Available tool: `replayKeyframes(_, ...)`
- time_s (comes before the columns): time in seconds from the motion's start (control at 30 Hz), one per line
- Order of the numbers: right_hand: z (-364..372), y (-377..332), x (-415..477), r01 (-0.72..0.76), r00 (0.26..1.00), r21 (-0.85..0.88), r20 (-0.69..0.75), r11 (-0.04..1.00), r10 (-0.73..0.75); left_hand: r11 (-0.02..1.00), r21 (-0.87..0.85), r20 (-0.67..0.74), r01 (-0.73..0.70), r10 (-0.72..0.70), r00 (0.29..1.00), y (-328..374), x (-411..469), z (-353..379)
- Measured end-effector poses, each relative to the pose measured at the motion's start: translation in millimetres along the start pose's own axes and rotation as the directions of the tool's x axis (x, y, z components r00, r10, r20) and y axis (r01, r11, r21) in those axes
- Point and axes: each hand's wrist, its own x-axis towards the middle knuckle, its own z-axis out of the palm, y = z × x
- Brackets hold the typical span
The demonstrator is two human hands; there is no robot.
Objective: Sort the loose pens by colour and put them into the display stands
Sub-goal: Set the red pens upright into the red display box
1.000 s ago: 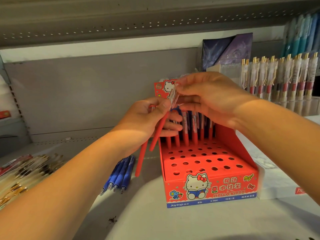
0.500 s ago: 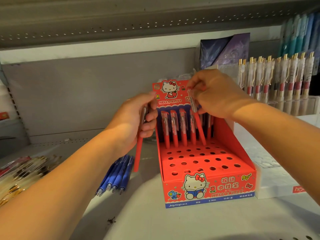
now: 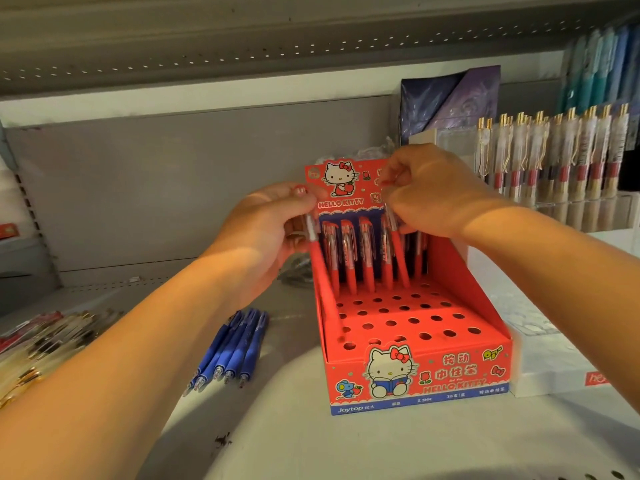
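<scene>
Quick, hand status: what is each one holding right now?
Left hand: closed on a red pen, tip down over the display stand.
Right hand: closed, pinching the top of a second red pen at the stand's back row.

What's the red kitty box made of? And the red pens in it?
The box looks like thin printed cardboard: folded flaps, punched holes, slightly glossy. The red pens look plastic: clear shiny tops, matte red bottoms, maybe rubbery.

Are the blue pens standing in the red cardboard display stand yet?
No, the blue pens lie loose on the white shelf, left of the red cardboard display stand.
</scene>
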Motion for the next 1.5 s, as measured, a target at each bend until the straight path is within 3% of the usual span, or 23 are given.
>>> replayKeyframes(0.13,-1.4,-3.2,-3.8,-0.057,0.996,-0.183,0.06,0.981,0.069,0.998,0.027,0.037,-0.065,0.064,0.997,-3.4,1.3,-0.2)
replayKeyframes(0.3,-4.9,-11.5,-9.2,-0.035,0.993,-0.384,0.094,0.923,0.076,0.993,-0.047,-0.047,-0.109,0.107,0.993,-2.6,0.9,-1.6)
replayKeyframes(0.7,-8.3,-8.0,-7.6,0.06,0.979,-0.658,0.185,0.751,0.084,0.982,-0.047,-0.041,-0.184,0.183,0.982,0.9,-1.9,0.2)
replayKeyframes(0.83,-9.6,-10.8,-5.1,0.085,0.996,-0.444,0.069,0.892,-0.061,0.978,-0.031,-0.025,-0.204,0.203,0.979,-0.1,-2.4,1.4)
replayKeyframes(0.9,-9.3,-17.6,-6.8,0.09,0.987,-0.079,0.14,0.993,-0.078,0.975,-0.034,-0.028,-0.218,0.217,0.976,-0.2,-2.2,2.0)
replayKeyframes(0.97,-5.2,-25.7,-14.3,0.034,0.936,0.299,0.324,0.954,-0.135,0.972,-0.027,-0.04,-0.235,0.234,0.972,-0.5,-1.5,1.9)
replayKeyframes(1.0,-2.3,-26.7,-17.1,0.02,0.916,0.383,0.363,0.924,-0.17,0.97,-0.021,-0.052,-0.242,0.241,0.969,-0.8,-1.0,1.9)
replayKeyframes(1.17,12.2,-24.6,-21.3,0.043,0.933,0.432,0.305,0.901,-0.191,0.964,0.029,-0.101,-0.264,0.266,0.959,-1.9,-1.1,6.5)
replayKeyframes(1.23,10.7,-23.8,-19.6,0.068,0.935,0.366,0.3,0.928,-0.187,0.966,0.1,-0.113,-0.237,0.248,0.962,-3.8,-0.3,6.7)
replayKeyframes(1.3,6.0,-22.1,-17.2,0.145,0.947,0.163,0.263,0.976,-0.184,0.96,0.242,-0.172,-0.143,0.187,0.967,-6.0,2.6,4.0)
replayKeyframes(1.37,-0.9,-21.7,-14.1,0.175,0.97,-0.073,0.186,0.982,-0.159,0.936,0.35,-0.239,0.033,0.055,0.97,-9.0,6.7,-0.4)
replayKeyframes(1.5,-13.8,-18.5,-10.2,0.104,0.992,-0.215,0.094,0.971,-0.086,0.877,0.349,-0.207,0.331,-0.272,0.94,-15.1,4.4,-2.6)
